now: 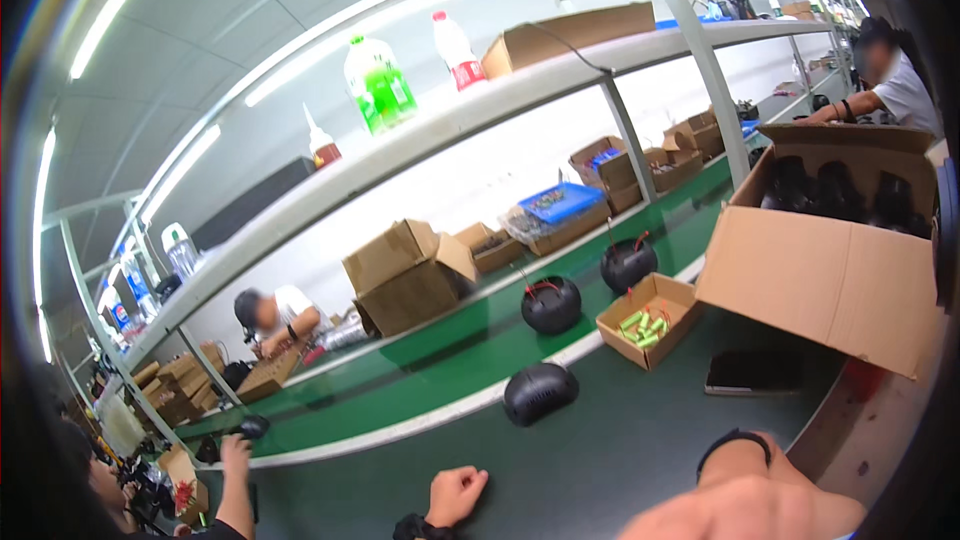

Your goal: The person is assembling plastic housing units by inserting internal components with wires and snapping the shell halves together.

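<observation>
My left hand (457, 496) rests on the dark worktable (590, 450) in a loose fist, a black band at its wrist. Nothing shows in its curled fingers. Farther off, nearest to that hand, lies a rounded black plastic housing (541, 393), apart from it. My right hand (700, 518) looms close and blurred at the lower right, by a wrist with a black band; its fingers cannot be made out. Beyond it, a dark flat phone-like slab (755, 372) lies on the table. A small cardboard box (622, 342) holds several green cylindrical cells (643, 326).
Two round black housings with red wires, one (551, 304) left of the other (628, 264), sit on the green conveyor belt (430, 360). A large open carton (820, 275) of black parts stands at right. Co-workers' hands (236, 455) work at left and across the belt. A shelf (450, 110) runs overhead.
</observation>
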### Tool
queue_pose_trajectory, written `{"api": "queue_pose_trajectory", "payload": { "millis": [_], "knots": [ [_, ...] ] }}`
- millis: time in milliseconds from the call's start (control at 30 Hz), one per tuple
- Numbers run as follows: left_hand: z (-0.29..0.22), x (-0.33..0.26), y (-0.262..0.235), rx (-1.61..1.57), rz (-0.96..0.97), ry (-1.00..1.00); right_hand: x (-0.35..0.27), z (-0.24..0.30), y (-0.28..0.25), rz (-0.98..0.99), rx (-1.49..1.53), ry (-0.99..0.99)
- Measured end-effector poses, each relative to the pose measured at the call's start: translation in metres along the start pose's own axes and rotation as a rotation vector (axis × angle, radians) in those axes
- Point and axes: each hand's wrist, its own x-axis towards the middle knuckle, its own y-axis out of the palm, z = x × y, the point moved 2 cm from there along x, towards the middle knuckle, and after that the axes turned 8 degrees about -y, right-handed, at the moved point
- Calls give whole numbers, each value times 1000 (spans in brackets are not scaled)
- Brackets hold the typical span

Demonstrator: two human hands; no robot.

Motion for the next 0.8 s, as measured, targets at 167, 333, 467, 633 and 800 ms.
{"api": "queue_pose_trajectory", "payload": {
  "millis": [167, 333, 467, 633, 800],
  "knots": [
    [6, -8, -7, -80, 33, -99, -3, 25, -13, 75, -462, -422],
    [-19, -4, -5, -83, -9, 73, 27, 16, -36, 408, -53, -256],
    [-5, -9, -9, 20, 66, -8, 28, 31, -33, 301, -246, 223],
    [-4, 0, -3, 34, 84, 12, 33, 6, -41, 645, 43, -178],
    [0, -5, -5, 57, 56, 17, 23, 9, -42, 565, 269, 7]
  ]
}}
